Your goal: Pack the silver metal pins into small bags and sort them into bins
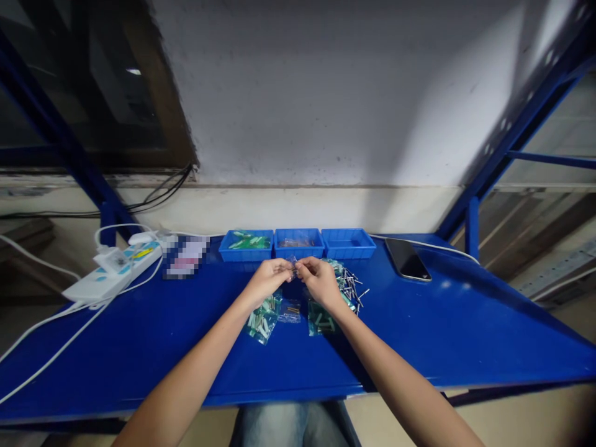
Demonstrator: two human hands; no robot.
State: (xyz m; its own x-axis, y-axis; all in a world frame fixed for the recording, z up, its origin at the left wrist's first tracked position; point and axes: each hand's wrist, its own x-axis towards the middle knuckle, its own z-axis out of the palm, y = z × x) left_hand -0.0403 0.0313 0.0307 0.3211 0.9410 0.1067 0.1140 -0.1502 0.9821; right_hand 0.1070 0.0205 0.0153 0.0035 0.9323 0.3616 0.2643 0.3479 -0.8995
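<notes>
My left hand (270,278) and my right hand (319,279) meet over the middle of the blue table, fingers pinched on a small clear plastic bag (293,266) between them. Its contents are too small to tell. Below my left hand lie bags with pale green pieces (261,323). Another clear bag with small metal parts (290,311) lies between the forearms. Under and beside my right hand are green bags (321,321) and a loose pile of metal pins (352,287).
Behind the hands stand a blue bin of green pieces (246,241), a bin of small parts (298,241) and a third bin (348,242). A phone (408,259) lies at right. A white power strip (109,273) with cables lies at left.
</notes>
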